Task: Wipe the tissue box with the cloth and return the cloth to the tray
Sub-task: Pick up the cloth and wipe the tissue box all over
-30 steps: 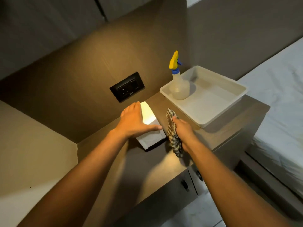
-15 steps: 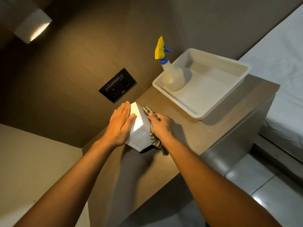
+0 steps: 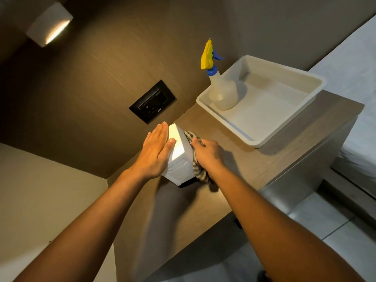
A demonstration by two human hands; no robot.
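Note:
A white tissue box (image 3: 179, 155) stands on the wooden bedside cabinet (image 3: 254, 165), near the wall. My left hand (image 3: 156, 151) lies flat against the box's left side, fingers together and straight, thumb on top. My right hand (image 3: 207, 155) presses a checked cloth (image 3: 196, 159) against the box's right side. The cloth hangs down to the cabinet top. A white tray (image 3: 262, 137) sits to the right at the back of the cabinet.
A spray bottle (image 3: 220, 88) with a yellow and blue head stands in the tray's left corner. A black socket panel (image 3: 152, 101) is on the wall behind the box. A wall lamp (image 3: 49, 25) glows upper left. A bed (image 3: 354, 64) lies right of the cabinet.
My left hand moved from the top of the box to its left side. My right hand brought the cloth against the box's right side. The camera view shifted.

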